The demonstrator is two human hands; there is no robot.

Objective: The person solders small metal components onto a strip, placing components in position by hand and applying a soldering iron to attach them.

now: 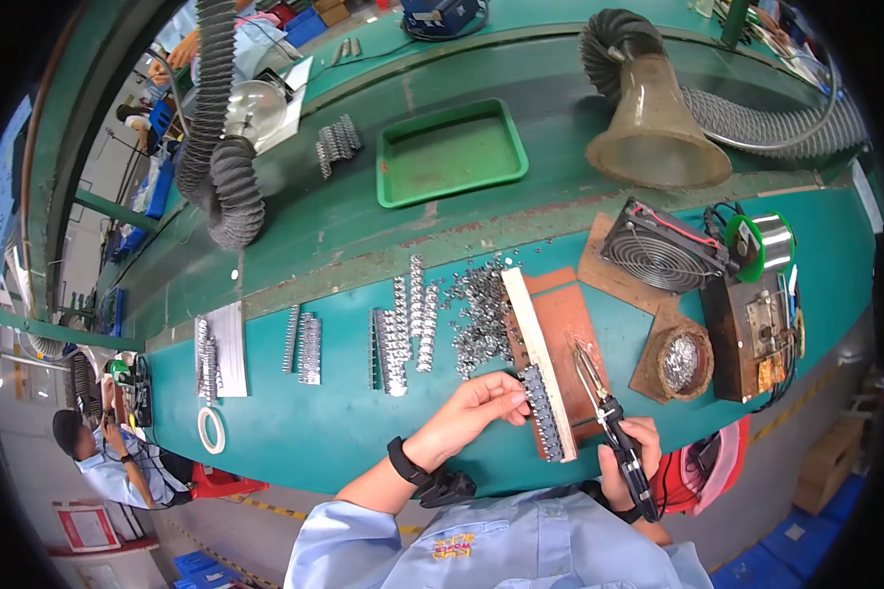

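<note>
Green bench (344,432), metal clips (481,314), tape roll (211,430)

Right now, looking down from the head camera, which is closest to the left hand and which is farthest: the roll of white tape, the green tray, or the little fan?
From the left hand:
1. Little fan, up and to the right, on the brown board.
2. Roll of white tape, far to the left, near the table's front edge.
3. Green tray, straight up, across the bench.
The fan and tape are fairly close to call.

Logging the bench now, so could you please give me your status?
Left hand pinching row of metal parts on wooden strip. Right hand gripping soldering iron. Nothing between.
</note>
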